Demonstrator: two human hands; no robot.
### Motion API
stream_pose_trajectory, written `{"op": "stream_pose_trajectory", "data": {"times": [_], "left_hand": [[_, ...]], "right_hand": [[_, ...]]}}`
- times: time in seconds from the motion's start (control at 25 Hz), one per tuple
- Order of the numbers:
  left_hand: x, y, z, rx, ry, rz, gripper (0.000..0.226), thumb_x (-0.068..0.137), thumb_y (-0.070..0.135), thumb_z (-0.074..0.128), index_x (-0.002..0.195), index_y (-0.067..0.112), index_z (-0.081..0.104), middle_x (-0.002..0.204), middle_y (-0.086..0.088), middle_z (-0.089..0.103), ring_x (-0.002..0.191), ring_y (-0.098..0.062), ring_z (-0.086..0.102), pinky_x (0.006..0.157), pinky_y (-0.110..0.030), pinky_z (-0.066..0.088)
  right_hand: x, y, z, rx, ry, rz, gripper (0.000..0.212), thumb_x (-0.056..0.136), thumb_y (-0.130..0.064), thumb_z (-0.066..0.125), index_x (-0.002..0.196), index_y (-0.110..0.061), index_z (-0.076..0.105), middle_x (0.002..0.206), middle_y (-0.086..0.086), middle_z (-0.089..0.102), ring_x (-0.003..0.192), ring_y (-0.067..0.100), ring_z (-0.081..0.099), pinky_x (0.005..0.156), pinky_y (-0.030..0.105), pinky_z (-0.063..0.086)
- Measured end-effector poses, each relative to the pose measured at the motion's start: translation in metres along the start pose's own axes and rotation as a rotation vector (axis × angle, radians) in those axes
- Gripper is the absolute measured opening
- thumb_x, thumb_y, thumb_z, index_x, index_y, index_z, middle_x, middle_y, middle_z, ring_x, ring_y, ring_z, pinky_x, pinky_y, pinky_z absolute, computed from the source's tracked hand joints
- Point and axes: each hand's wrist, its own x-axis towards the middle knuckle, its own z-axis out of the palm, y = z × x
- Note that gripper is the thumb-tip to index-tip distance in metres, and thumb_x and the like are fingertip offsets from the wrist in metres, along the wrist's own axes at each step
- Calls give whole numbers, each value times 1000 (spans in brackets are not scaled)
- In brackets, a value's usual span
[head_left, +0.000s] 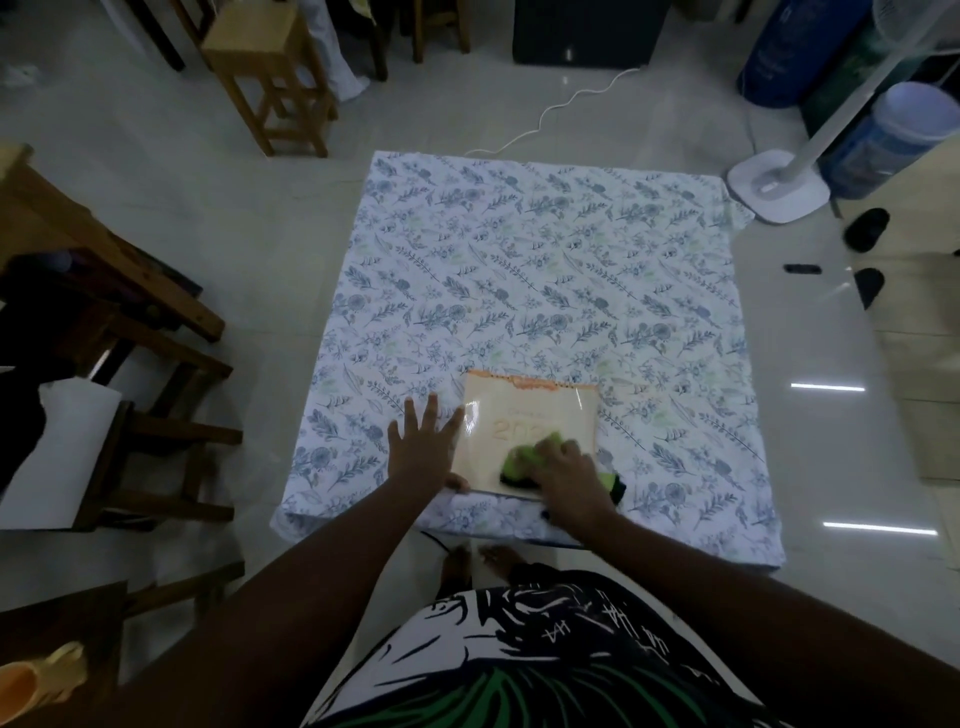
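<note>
Biggest thing here is the floral bedsheet (519, 270), spread flat on the tiled floor. A spiral-bound calendar (524, 410) lies on it close to the near edge, a bit left of the middle. The bound edge points away from the person, so the big "202" print reads upright from where they stand. Its sides run roughly in line with the sheet's edges, maybe turned a touch. It looks nearly square from this angle, so I honestly can't call a long axis.

The left hand (423, 447) is flat on the sheet with its fingers straight and spread. It sits right against the calendar's left edge, thumb down at the near-left corner. The right hand (569, 475) is on the calendar's near-right part, fingers curled over a green cloth (524, 460) with black trim and pressing it onto the cover. The cloth bunches out in front of the knuckles, and a bit hangs off the right side.

Containers: a big blue jug (893, 140) with a pale cap stands far right behind the white fan base (774, 184). It's too dark to tell what's inside.
</note>
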Motion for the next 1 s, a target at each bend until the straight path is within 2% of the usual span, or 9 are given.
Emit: {"op": "stream_pose_trajectory", "data": {"times": [0.08, 0.16, 0.32, 0.36, 0.4, 0.56, 0.64, 0.88, 1.0], "left_hand": [[1, -1, -2, -15, -1, -4, 107, 80, 60, 67, 155, 38, -6, 166, -8, -16, 151, -43, -13, 122, -60, 7], [1, 0, -2, -24, -9, -3, 113, 75, 64, 69, 156, 36, -4, 166, -9, -15, 151, -43, -13, 121, -60, 6], [3, -4, -7, -7, -66, 13, 122, 67, 70, 72, 156, 36, -4, 166, -8, -15, 150, -45, -13, 120, -61, 5], [4, -6, -9, 8, -76, 22, 122, 67, 69, 72, 156, 36, -4, 166, -8, -14, 150, -45, -12, 121, -61, 6], [5, -7, -12, 37, -88, 32, 121, 68, 68, 72, 156, 36, -4, 166, -8, -13, 150, -45, -12, 121, -61, 6], [6, -9, -12, 62, -50, 29, 119, 69, 64, 74, 156, 38, -2, 167, -6, -9, 151, -44, -11, 122, -59, 7], [5, -10, -7, 43, -17, 22, 120, 67, 64, 75, 156, 39, -1, 167, -6, -7, 151, -43, -9, 122, -59, 8], [9, -15, 1, 15, -4, 14, 122, 65, 68, 74, 155, 39, -3, 167, -7, -9, 151, -44, -9, 121, -61, 10], [10, -16, 2, 4, -13, 24, 123, 65, 67, 75, 155, 38, -3, 167, -7, -9, 151, -43, -10, 121, -61, 8]], "right_hand": [[-17, 6, 4, -14, -66, -233, 68, 79, -19, 73, 139, -36, 46, 137, 4, 50, 117, 29, 47, 91, 47, 51], [-1, 20, -4, -77, -83, -296, 61, 83, -22, 70, 137, -40, 48, 137, 4, 48, 117, 27, 45, 91, 46, 51], [47, 3, -28, -7, 34, 95, 59, 92, -8, 53, 141, -39, 46, 143, 7, 40, 120, 32, 40, 96, 46, 44], [49, -5, -25, 6, 42, 109, 60, 92, -5, 51, 142, -38, 45, 144, 8, 39, 121, 33, 40, 97, 46, 44], [42, -13, -21, -12, 27, 53, 61, 91, -4, 51, 142, -38, 45, 144, 9, 39, 122, 33, 41, 97, 47, 44], [-5, -9, 0, -95, -102, -403, 58, 83, -20, 71, 134, -41, 52, 138, 5, 49, 120, 30, 46, 91, 48, 50], [7, -1, -7, -123, -160, -466, 54, 83, -23, 71, 131, -43, 56, 138, 3, 50, 121, 29, 45, 92, 48, 49], [29, -2, -11, -26, -127, -387, 52, 88, -8, 57, 128, -41, 62, 136, 5, 53, 109, 30, 46, 84, 38, 45], [61, -4, -27, -24, -23, -152, 49, 97, -14, 50, 138, -41, 51, 140, 6, 46, 116, 30, 42, 93, 44, 45]]}}
